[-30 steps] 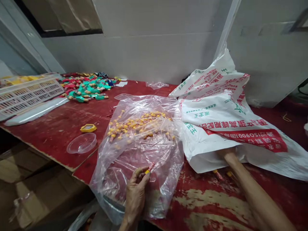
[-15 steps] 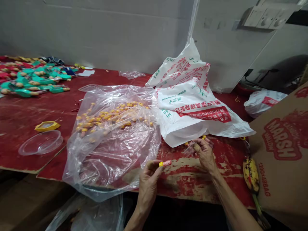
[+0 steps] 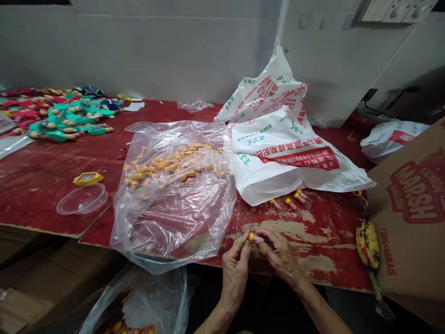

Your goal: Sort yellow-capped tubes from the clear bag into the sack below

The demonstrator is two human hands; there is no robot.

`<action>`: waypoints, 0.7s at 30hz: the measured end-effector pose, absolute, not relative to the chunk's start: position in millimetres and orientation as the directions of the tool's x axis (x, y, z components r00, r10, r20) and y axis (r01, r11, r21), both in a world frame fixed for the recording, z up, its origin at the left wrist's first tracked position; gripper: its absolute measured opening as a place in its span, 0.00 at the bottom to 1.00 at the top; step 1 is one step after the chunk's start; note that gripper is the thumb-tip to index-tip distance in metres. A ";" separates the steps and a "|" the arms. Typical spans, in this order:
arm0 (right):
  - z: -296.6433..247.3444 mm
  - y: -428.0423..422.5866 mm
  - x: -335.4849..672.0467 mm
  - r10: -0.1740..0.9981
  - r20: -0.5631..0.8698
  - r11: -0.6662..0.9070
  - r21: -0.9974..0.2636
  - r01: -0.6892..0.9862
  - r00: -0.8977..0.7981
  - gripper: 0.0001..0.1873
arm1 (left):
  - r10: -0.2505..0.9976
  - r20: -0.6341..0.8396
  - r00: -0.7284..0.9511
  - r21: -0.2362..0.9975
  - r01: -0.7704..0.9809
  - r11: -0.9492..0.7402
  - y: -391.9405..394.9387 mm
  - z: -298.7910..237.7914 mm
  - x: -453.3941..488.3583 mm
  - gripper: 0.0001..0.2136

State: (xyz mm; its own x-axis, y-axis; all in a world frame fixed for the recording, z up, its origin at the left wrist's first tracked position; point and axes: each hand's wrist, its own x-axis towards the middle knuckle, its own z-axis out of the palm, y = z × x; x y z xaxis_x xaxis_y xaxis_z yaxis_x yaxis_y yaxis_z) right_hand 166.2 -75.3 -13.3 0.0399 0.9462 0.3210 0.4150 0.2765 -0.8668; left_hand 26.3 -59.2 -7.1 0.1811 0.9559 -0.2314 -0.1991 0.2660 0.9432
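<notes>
My left hand (image 3: 235, 269) and my right hand (image 3: 278, 253) meet at the front edge of the red table (image 3: 45, 171). Together they pinch a small clear tube with a yellow cap (image 3: 254, 238). Both hands have their fingers closed on it. Just beyond them, three more yellow-capped tubes (image 3: 292, 202) lie loose on the table under the edge of a white printed sack (image 3: 278, 148). To the left, a big clear plastic bag (image 3: 174, 195) holds several of the same yellow-capped tubes.
A clear plastic bowl (image 3: 81, 199) and a yellow lid (image 3: 88, 177) sit at the left. Green and red toys (image 3: 59, 120) are piled at the far left. A banana (image 3: 367, 239) and a cardboard box (image 3: 413, 204) stand at the right. Another plastic bag (image 3: 146, 306) hangs below the table.
My right hand came out from under the white sack, leaving tubes on the table, and moved to my left hand. Both hands now hold the tube that the left one held alone.
</notes>
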 end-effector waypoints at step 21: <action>-59.3 2.6 254.8 0.799 0.601 0.072 -0.116 0.991 0.012 0.15 | 0.949 0.302 -0.091 0.724 0.669 -0.167 192.1 -17.1 -43.4 0.11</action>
